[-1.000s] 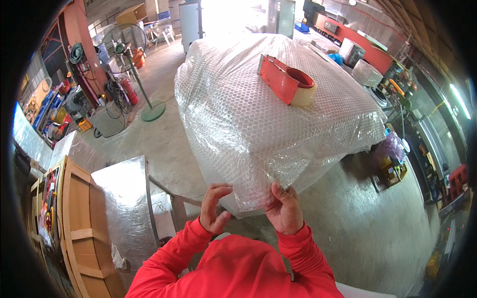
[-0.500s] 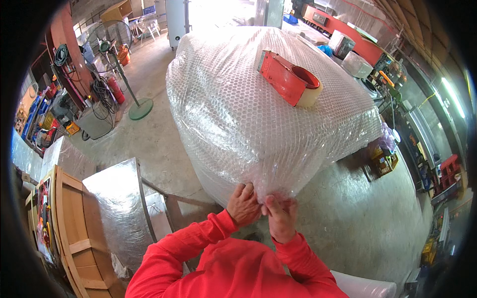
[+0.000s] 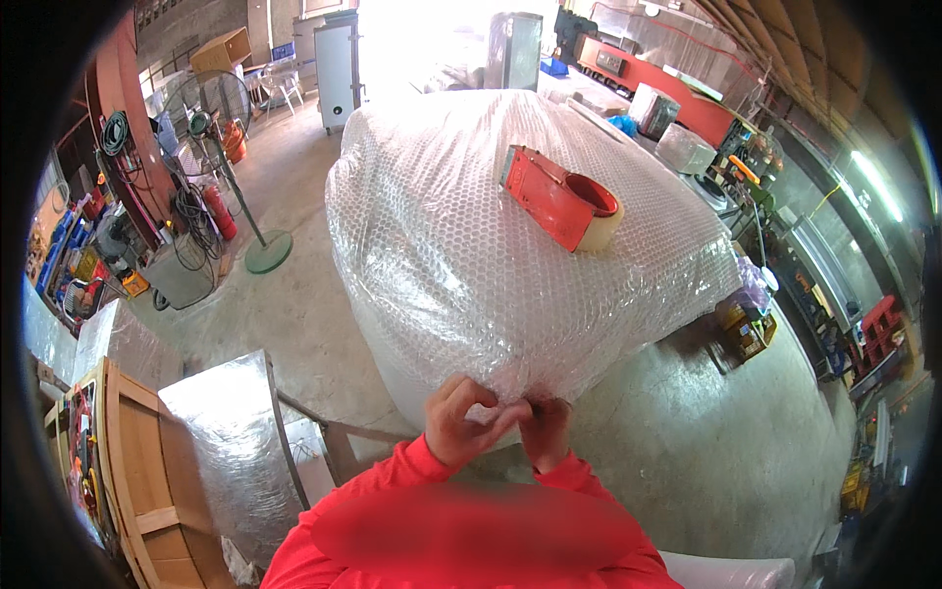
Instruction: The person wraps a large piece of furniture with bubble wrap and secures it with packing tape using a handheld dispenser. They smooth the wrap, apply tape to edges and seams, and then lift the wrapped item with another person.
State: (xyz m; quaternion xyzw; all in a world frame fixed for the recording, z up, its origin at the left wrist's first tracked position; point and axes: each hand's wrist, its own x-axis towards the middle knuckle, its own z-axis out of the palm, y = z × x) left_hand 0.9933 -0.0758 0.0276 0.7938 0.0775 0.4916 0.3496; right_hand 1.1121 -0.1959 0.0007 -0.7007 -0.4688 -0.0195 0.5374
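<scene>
A bulky, box-like load covered in clear bubble wrap [image 3: 432, 255] stands before me. At its near lower corner my right hand [image 3: 546, 432] is closed on a gathered bunch of the wrap, its fingertips partly hidden. Right beside it, my left hand [image 3: 461, 420] has curled fingers at the same fold, thumb and forefinger reaching toward the right hand and pinching at the film. On top of the load lies a red tape dispenser [image 3: 549, 201] with a roll of pale tape [image 3: 601, 234]; neither hand touches it.
To the left stand a film-wrapped flat panel [image 3: 226, 422], a wooden crate frame [image 3: 147, 461] and a pedestal fan [image 3: 267, 252]. A roll of bubble wrap [image 3: 731, 571] lies at lower right. A yellow crate [image 3: 751, 339] sits on the floor at right, near a cluttered workbench [image 3: 706, 201].
My left hand has turned and shifted slightly left, its thumb side now showing. The right hand stays at the wrap's corner. The view has tilted up a little.
</scene>
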